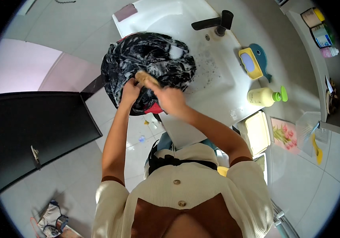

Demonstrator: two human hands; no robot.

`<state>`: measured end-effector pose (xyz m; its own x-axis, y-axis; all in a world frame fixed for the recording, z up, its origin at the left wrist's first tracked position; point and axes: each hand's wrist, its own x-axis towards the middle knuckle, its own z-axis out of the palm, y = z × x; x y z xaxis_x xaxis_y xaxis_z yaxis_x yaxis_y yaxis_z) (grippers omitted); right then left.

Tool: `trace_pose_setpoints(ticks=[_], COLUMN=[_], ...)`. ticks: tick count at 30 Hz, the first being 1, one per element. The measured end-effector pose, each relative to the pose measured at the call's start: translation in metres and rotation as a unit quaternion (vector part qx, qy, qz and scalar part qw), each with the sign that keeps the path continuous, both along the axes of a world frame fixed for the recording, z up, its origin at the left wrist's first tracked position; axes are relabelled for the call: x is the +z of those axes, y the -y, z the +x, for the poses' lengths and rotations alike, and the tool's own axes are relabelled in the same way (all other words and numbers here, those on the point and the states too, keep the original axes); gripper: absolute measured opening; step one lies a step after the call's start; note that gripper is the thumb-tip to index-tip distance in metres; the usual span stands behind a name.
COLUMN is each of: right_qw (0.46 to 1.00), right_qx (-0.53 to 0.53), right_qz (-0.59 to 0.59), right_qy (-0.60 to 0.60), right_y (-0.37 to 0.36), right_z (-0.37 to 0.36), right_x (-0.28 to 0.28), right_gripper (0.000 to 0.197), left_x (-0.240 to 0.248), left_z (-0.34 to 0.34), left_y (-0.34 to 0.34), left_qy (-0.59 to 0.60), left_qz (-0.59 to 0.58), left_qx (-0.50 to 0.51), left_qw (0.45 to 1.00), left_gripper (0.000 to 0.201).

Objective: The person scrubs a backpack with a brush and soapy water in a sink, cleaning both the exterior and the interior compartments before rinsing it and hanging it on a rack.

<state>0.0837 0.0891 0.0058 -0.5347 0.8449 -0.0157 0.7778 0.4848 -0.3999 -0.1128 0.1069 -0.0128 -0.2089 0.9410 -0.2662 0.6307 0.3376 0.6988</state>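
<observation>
A wet black fabric item [150, 51], streaked with white suds, is bunched over the left part of the white sink [221, 101]. It bulges past the sink's left edge and shows a little red at its rims; its exact kind is hard to tell. My right hand [173, 100] grips a tan scrubbing brush [147, 78], slightly smeared by motion, against the soapy cloth. Close to the brush's left end, my left hand [130, 92] is closed on the near left part of the fabric, its fingertips partly hidden.
A black faucet [219, 23] rises at the sink's back. Along the right rim stand a whale-shaped soap dish [255, 61] and a pale yellow pump bottle [263, 96]. Farther right is a shelf of bottles [321, 33]. A black door [39, 131] stands at left.
</observation>
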Motion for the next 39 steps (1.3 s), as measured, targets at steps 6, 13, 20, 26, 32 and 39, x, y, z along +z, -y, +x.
trace_pose_setpoints(ticks=[6,13,20,26,32,39], right_qw=[0.990,0.992,0.994,0.999,0.993,0.994], right_qx=[-0.117,-0.116,-0.076,-0.031,-0.114,-0.077], right_qz=[0.034,0.014,0.081,0.025,-0.011,0.077], right_qy=[-0.078,-0.042,-0.023,0.031,0.018,-0.018], right_y=[-0.050,-0.042,-0.021,-0.002,-0.035,-0.037], right_z=[0.023,0.030,0.021,0.014,0.031,0.025], right_x=[-0.035,-0.035,-0.031,-0.013,-0.039,-0.028], right_gripper=[0.069,0.059,0.072,0.071,0.068,0.066], left_x=[-0.033,-0.036,-0.026,-0.031,-0.041,-0.002], left_z=[-0.003,-0.004,0.000,0.004,0.001,0.035], left_y=[-0.005,-0.005,-0.005,-0.009,-0.011,-0.024], left_qy=[0.030,0.084,0.086,0.043,-0.022,-0.094], left_qz=[0.048,0.065,0.029,0.023,0.030,0.056], left_qx=[0.017,0.024,0.013,0.019,0.011,-0.028], left_qw=[0.998,0.994,0.996,0.999,0.999,0.994], left_gripper=[0.032,0.029,0.021,0.028,0.037,0.041])
